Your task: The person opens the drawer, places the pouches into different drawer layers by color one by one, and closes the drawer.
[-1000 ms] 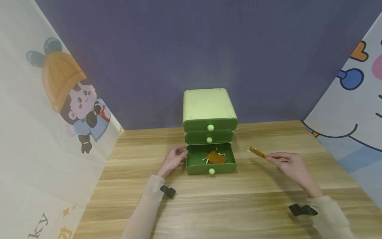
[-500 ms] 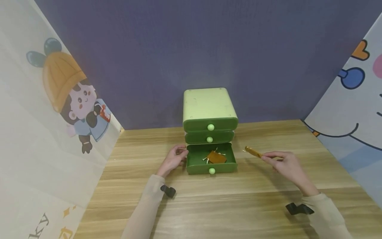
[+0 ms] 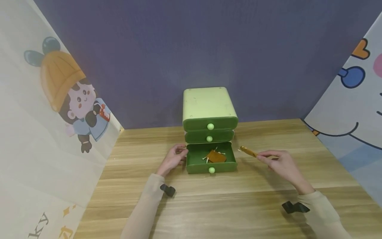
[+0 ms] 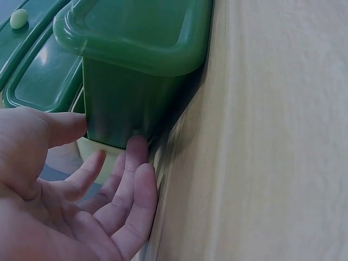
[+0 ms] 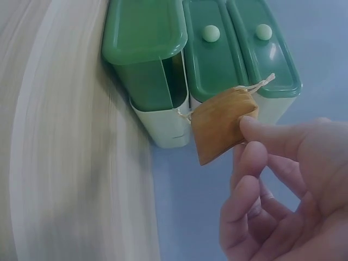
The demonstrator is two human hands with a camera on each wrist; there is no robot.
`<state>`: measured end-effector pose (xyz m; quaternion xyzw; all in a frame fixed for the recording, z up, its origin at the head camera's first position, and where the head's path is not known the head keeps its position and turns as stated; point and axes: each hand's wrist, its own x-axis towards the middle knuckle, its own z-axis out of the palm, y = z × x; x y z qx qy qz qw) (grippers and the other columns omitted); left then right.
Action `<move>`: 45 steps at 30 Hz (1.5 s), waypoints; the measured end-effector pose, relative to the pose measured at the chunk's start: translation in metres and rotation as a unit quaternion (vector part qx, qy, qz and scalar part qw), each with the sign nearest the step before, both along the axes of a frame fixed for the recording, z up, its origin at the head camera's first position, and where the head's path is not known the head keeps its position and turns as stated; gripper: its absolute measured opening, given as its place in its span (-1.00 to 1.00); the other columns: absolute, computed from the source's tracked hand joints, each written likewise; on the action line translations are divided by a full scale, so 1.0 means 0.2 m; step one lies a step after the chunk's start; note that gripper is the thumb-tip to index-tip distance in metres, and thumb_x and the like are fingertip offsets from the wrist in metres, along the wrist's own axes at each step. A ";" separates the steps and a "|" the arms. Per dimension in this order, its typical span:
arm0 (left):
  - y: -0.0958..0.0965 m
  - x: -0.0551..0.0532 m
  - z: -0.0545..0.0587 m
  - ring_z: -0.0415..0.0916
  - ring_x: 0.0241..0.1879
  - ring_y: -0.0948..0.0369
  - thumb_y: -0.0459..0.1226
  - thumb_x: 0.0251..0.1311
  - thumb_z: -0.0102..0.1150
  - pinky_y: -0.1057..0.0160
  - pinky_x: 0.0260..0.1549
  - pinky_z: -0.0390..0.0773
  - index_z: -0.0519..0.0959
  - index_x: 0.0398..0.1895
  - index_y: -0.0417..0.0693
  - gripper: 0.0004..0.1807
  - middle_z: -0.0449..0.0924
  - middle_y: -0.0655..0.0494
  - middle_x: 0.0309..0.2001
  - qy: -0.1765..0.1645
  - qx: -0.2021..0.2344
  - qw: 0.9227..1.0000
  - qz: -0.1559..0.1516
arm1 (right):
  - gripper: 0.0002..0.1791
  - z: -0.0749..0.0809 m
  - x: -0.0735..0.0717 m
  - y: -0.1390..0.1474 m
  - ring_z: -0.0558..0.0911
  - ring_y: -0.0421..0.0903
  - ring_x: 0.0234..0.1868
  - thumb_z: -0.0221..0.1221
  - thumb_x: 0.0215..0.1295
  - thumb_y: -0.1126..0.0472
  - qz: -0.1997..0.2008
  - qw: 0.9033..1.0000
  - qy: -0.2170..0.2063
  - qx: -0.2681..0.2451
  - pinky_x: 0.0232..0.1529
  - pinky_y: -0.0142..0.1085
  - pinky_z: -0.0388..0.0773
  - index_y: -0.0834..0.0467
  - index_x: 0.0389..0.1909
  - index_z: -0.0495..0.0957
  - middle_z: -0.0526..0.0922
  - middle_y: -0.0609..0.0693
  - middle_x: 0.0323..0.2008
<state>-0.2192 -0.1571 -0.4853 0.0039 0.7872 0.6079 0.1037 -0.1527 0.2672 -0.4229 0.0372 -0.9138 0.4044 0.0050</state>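
Note:
A small light-green cabinet has three dark-green drawers, with the bottom drawer pulled out. Inside that drawer lies a brown drawstring pouch with pale cords. My left hand is at the drawer's left side; in the left wrist view its thumb and a fingertip meet the drawer wall near the cabinet opening. To the right of the drawer, above the table, my right hand pinches a second brown drawstring pouch between thumb and index finger. Its cords hang loose at the far end.
The wooden table carries the cabinet near a dark blue back wall. Printed white panels stand at the left and right. The upper drawer and middle drawer are closed.
My right hand has moved left toward the open drawer, carrying the pouch. The left hand, the drawer and the pouch inside it have stayed in place.

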 end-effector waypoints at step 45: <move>0.00 0.01 -0.01 0.71 -0.08 0.04 -0.21 0.57 0.17 0.16 -0.17 0.75 0.42 0.46 -0.25 -0.48 0.58 -0.32 0.28 0.012 0.009 1.000 -0.001 | -0.63 -0.02 -0.05 -0.20 0.54 -0.11 -0.64 0.37 0.44 -0.05 0.027 0.999 -0.016 -0.027 -0.69 -0.34 0.34 0.12 0.05 0.80 0.65 0.00 -0.57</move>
